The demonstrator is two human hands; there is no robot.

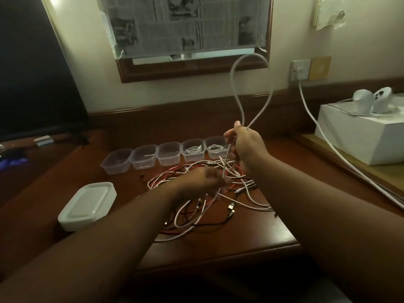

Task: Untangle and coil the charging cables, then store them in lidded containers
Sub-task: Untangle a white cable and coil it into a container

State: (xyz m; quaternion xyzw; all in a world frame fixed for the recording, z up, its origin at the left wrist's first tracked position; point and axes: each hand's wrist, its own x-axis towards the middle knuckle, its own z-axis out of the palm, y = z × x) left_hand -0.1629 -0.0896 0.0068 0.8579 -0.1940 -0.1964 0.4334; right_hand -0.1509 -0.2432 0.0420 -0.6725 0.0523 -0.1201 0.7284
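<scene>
Screen: a dark monitor (32, 68) stands at the far left against the wall, its base on the tabletop (271, 235).
Lids: a stack of white lids (87, 206) lies on the left part of the tabletop, apart from the containers and just left of the left forearm.
Containers: five clear plastic containers (168, 153) sit in a row along the back, touching side to side, all without lids. The three on the left look bare inside; the fourth (194, 149) and the fifth (216, 147) each hold a coiled white cable.
Cable pile: a tangle of white, red and dark cables (196, 206) is spread over the middle of the tabletop in front of the row, with several plugs lying loose at its right edge.
Left hand: the left hand (203, 180) hangs low over the pile, blurred; its fingers seem to pinch a white strand, though the grip cannot be told for sure.
Right hand: the right hand (244, 143) is raised above the pile, fingers curled round a white cable (238, 88) that rises from the fist in a tall loop in front of the wooden frame and comes back down into the hand; a strand runs from it down toward the left hand.
Wall frame: a wooden frame with newspaper (185, 25) behind it hangs above the containers.
Socket: a wall socket (300, 69) at the right carries a plug, and a thick white lead (328, 141) runs down from it past the right forearm.
Box: a white box (360, 136) at the far right bears two white controllers (371, 103).
</scene>
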